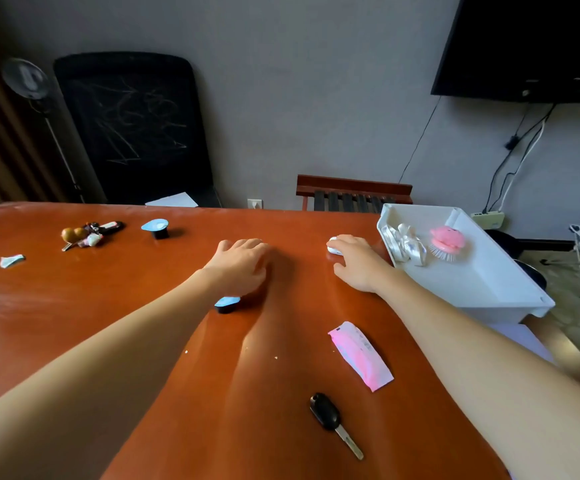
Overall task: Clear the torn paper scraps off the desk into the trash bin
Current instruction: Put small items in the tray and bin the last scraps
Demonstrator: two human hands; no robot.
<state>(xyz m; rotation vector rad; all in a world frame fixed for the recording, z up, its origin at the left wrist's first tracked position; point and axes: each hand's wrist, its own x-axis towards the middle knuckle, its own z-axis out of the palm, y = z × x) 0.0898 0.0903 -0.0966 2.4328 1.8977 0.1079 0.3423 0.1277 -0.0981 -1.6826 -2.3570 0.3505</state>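
The right fingers (343, 242) curl down over a white scrap (333, 250), which shows just beyond the fingertips; the right hand (358, 263) lies palm-down on the desk (108, 306), close to the left wall of the bin (482, 285). The left fingers (247, 244) are bent with their tips on the desk top, and it cannot be told whether they hold anything, since the palm of the left hand (238, 266) covers what lies beneath. Both forearms reach in from the near edge. A near cup (227, 304) with a blue lid sits just at the heel of the left hand, partly hidden by the wrist. A far cup (155, 228) of the same kind stands farther left, near the far edge. A second scrap (11, 260), pale and crumpled, lies well apart at the far left of the desk. Between it and the far cup rests a bunch of keyrings (87, 233). Near the right forearm lies a pink packet (359, 355), and nearer still a car key (333, 420) with a black head. A few tiny crumbs (186, 351) dot the desk between the arms. The white bin stands at the far right corner of the desk and holds a silver ribbon (406, 245) and a pink brush (446, 242).
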